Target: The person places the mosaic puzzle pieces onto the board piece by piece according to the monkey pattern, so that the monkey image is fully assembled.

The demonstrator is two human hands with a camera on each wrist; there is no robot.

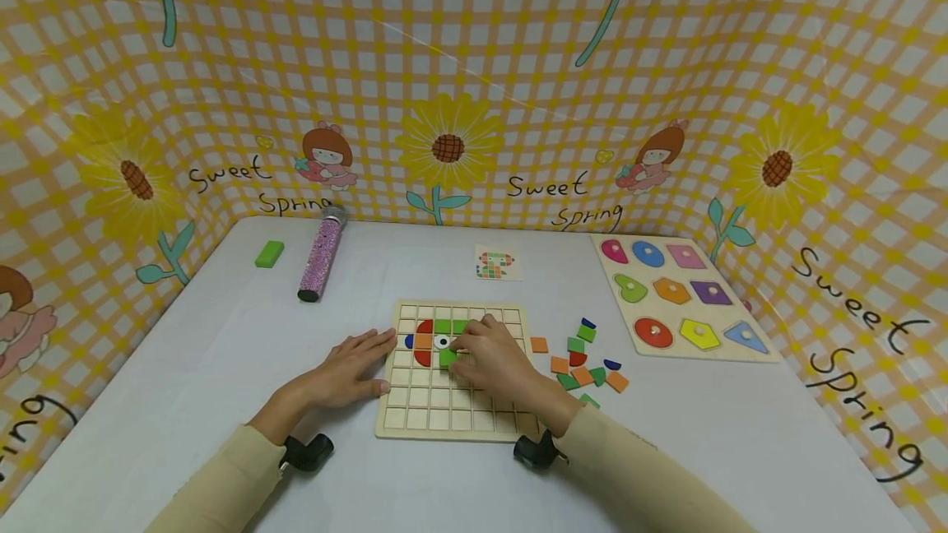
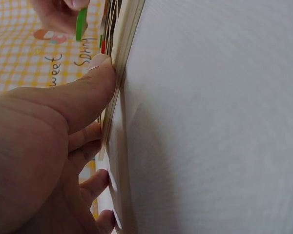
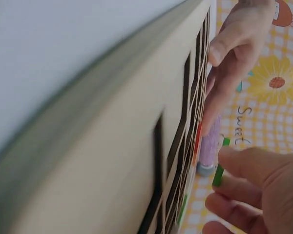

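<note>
A wooden grid board (image 1: 439,418) lies flat on the table. On its upper left part sit red quarter-round tiles, an orange tile (image 1: 423,341), a blue half-round tile (image 1: 409,341), a white tile with an eye dot (image 1: 442,341) and green tiles (image 1: 442,326). My right hand (image 1: 494,356) is over the middle of the board and pinches a green tile (image 3: 219,174) between thumb and fingers, clear of the surface in the right wrist view. My left hand (image 1: 344,368) rests at the board's left edge, thumb and fingertips against it, as the left wrist view (image 2: 83,102) also shows.
Loose orange, green, red and blue tiles (image 1: 583,375) lie right of the board. Behind it is a small pattern card (image 1: 498,262). A knobbed shape puzzle (image 1: 670,290) lies far right; a glittery pink microphone (image 1: 322,260) and a green block (image 1: 270,254) lie far left.
</note>
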